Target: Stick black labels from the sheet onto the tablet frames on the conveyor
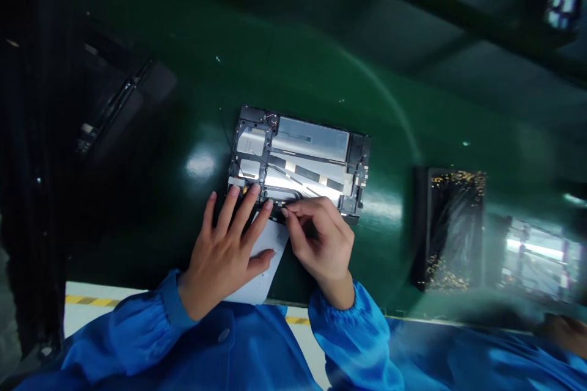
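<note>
An opened tablet-like device (313,137) lies on the green table, its silver battery and dark cables showing. My left hand (229,250) has its fingers spread, with the fingertips on the device's lower left edge. At the lower edge, near the middle, my right hand (321,235) pinches with thumb and forefinger; whatever is between the fingertips is too small to make out. A white sheet (268,266) lies partly under my left hand, below the device.
To the right stands a dark tray (456,232) holding many thin cables with gold ends. Another opened device (536,256) lies beyond it, near a co-worker's blue sleeve (504,357). Dark device parts (123,95) sit at the left on the green table (197,91).
</note>
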`<control>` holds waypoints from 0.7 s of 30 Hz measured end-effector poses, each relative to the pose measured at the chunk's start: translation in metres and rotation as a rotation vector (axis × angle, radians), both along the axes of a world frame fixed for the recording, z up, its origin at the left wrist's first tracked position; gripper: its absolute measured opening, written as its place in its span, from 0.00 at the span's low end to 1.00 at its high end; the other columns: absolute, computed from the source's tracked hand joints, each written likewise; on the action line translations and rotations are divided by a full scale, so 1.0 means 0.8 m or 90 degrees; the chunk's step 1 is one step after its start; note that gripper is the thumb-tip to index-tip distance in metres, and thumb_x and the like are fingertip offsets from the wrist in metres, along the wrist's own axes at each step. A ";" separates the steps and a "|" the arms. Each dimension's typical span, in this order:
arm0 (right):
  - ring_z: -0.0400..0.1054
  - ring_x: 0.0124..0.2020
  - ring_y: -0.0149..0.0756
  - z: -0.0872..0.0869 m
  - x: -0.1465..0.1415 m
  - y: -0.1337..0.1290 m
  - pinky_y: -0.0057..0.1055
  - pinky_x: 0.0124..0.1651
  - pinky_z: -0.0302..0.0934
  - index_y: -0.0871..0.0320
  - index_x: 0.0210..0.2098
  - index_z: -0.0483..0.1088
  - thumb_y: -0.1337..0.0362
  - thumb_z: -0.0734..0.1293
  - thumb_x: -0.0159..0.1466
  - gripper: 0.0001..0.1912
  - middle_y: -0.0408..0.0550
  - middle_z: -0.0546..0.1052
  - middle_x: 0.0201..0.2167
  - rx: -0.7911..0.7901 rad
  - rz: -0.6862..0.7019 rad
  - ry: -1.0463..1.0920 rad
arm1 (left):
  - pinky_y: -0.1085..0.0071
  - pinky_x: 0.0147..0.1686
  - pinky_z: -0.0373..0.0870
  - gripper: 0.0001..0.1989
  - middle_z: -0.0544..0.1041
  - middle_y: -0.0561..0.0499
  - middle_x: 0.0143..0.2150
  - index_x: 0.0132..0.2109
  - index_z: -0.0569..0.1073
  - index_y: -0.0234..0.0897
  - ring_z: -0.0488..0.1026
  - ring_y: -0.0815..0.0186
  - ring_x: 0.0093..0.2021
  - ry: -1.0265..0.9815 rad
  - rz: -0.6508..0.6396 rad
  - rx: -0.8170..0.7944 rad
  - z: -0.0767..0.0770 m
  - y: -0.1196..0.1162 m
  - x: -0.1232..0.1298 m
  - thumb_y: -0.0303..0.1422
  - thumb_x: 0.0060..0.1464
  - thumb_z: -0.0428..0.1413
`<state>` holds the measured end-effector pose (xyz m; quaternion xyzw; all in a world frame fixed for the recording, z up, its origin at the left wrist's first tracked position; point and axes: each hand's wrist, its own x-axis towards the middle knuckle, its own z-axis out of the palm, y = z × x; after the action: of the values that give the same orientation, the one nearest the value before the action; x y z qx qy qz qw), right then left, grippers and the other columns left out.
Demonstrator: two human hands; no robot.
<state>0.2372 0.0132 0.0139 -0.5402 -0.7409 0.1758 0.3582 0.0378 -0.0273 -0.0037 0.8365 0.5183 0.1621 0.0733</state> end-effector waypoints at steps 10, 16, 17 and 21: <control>0.80 0.35 0.34 -0.002 -0.010 0.003 0.29 0.36 0.74 0.52 0.46 0.76 0.68 0.74 0.72 0.06 0.45 0.84 0.37 0.046 0.005 -0.033 | 0.44 0.84 0.36 0.42 0.62 0.37 0.82 0.79 0.63 0.34 0.38 0.47 0.88 -0.007 0.001 0.003 -0.002 0.000 0.000 0.50 0.67 0.63; 0.78 0.32 0.33 -0.004 -0.016 0.005 0.29 0.34 0.72 0.51 0.42 0.76 0.68 0.74 0.73 0.05 0.43 0.83 0.34 0.027 -0.014 -0.031 | 0.42 0.84 0.41 0.40 0.62 0.35 0.82 0.78 0.63 0.34 0.47 0.44 0.86 0.003 0.001 -0.012 -0.001 -0.001 -0.001 0.49 0.69 0.61; 0.78 0.32 0.33 -0.005 -0.016 0.006 0.29 0.34 0.72 0.51 0.41 0.76 0.68 0.73 0.73 0.05 0.43 0.83 0.34 0.022 -0.018 -0.029 | 0.42 0.83 0.41 0.40 0.62 0.35 0.82 0.78 0.63 0.34 0.49 0.43 0.86 0.005 -0.002 -0.015 0.000 0.000 -0.001 0.49 0.69 0.61; 0.77 0.31 0.34 -0.004 -0.015 0.004 0.31 0.34 0.71 0.51 0.41 0.76 0.66 0.74 0.73 0.04 0.44 0.82 0.34 0.013 -0.029 -0.023 | 0.42 0.83 0.42 0.41 0.62 0.33 0.82 0.78 0.63 0.32 0.51 0.41 0.85 -0.002 -0.007 -0.015 0.000 0.001 -0.002 0.49 0.68 0.62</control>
<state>0.2252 0.0166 0.0108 -0.5567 -0.7364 0.1501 0.3539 0.0360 -0.0266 -0.0035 0.8380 0.5157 0.1569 0.0848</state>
